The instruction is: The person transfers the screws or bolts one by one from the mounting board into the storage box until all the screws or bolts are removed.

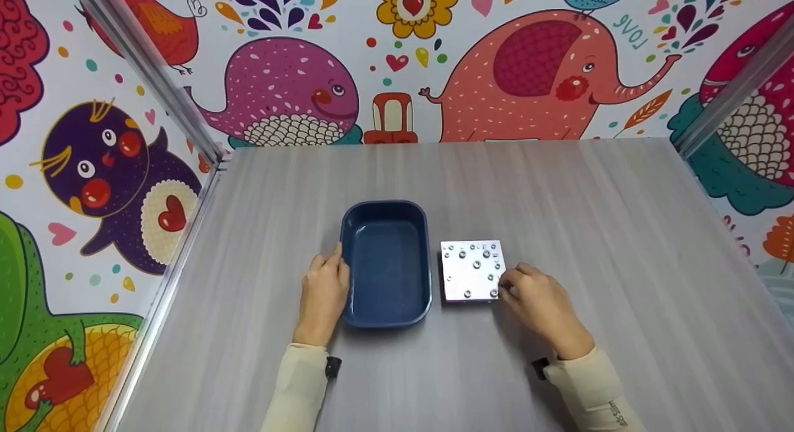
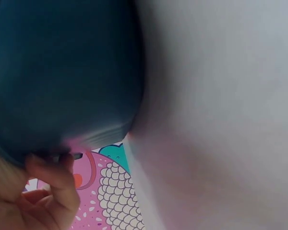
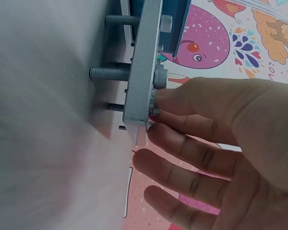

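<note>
A deep blue rectangular plastic basin (image 1: 384, 264) sits on the table. At its left side my left hand (image 1: 324, 289) grips the rim; in the left wrist view the curled fingers (image 2: 57, 184) are right at the edge, by a small dark piece (image 2: 77, 155). Just right of the basin is a square silvery metal plate (image 1: 460, 274) with several bolts in it. Threaded bolt shanks (image 3: 108, 74) stick out of its underside towards the table. My right hand (image 1: 543, 305) is at the plate's right edge, thumb and index finger pinching a bolt (image 3: 154, 111) near the corner.
The grey wood-grain table (image 1: 620, 246) extends around both things. Printed cartoon panels (image 1: 291, 90) stand behind and on both sides, with metal frame posts (image 1: 155, 72) at the corners. Each wrist wears a dark camera strap piece (image 1: 333, 367).
</note>
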`<act>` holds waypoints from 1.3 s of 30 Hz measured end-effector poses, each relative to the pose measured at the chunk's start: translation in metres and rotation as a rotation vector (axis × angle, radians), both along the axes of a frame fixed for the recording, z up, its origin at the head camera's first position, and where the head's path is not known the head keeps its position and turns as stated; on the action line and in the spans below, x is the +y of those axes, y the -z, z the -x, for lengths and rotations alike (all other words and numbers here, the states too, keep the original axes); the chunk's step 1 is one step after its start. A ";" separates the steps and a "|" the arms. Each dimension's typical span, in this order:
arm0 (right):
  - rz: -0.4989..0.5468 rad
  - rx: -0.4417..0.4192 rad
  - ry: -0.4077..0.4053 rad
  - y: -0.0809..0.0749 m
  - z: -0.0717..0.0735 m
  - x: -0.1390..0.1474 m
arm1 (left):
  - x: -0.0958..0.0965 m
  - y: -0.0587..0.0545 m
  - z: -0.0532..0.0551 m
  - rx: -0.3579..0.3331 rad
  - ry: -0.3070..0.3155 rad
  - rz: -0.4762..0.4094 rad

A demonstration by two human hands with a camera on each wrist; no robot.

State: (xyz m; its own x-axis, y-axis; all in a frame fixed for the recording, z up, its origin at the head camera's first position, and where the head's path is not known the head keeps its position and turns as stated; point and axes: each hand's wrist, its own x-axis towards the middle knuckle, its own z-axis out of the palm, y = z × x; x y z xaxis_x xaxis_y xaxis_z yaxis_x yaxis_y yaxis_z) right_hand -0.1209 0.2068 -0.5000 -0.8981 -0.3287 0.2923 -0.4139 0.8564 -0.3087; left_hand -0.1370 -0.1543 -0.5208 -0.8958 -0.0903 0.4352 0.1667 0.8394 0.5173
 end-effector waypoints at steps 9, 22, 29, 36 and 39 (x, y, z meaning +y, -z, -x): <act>-0.092 0.105 0.004 0.001 0.000 -0.005 | -0.001 0.000 0.000 0.002 0.000 0.003; -0.205 0.136 -0.058 -0.002 -0.001 -0.003 | 0.001 -0.001 -0.001 -0.004 0.016 0.028; -0.175 0.148 -0.102 -0.006 -0.001 -0.001 | 0.001 -0.002 0.000 -0.012 0.001 0.035; -0.092 0.188 -0.133 -0.020 -0.001 -0.005 | 0.002 -0.002 -0.001 -0.029 0.001 0.028; -0.043 0.208 -0.166 -0.026 0.000 -0.011 | 0.001 -0.003 0.000 -0.029 -0.002 0.033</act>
State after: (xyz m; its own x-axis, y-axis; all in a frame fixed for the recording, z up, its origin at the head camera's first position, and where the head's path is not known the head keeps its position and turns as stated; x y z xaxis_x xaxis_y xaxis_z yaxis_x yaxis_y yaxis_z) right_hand -0.1207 0.1955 -0.4745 -0.7530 -0.4824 0.4476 -0.6004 0.7820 -0.1673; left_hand -0.1365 -0.1528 -0.5183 -0.9081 -0.0775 0.4116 0.1506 0.8566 0.4935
